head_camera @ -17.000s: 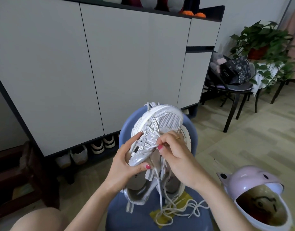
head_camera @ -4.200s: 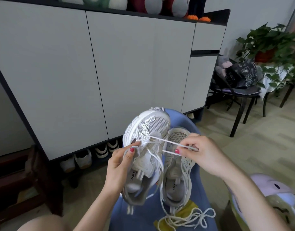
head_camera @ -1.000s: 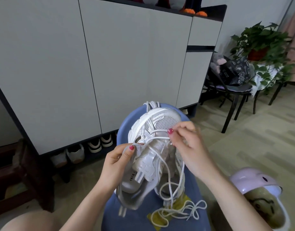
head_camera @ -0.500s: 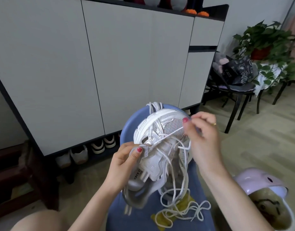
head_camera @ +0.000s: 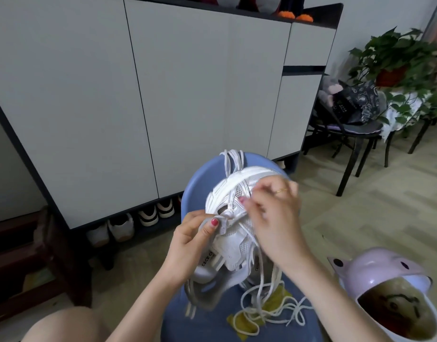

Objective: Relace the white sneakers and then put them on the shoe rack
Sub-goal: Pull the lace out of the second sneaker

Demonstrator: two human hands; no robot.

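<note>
Lace (head_camera: 253, 239) work has moved on: right hand (head_camera: 274, 218), pulling outward half a second ago, now pinches back at the eyelets just beside left hand (head_camera: 190, 245) gripping the sneaker (head_camera: 233, 211), so relacing continues.

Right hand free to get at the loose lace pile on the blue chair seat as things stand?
Probably yes. The right hand is pinching lace at the sneaker, which the left hand holds. The loose laces lie uncovered on the blue chair, just below the right wrist.
</note>
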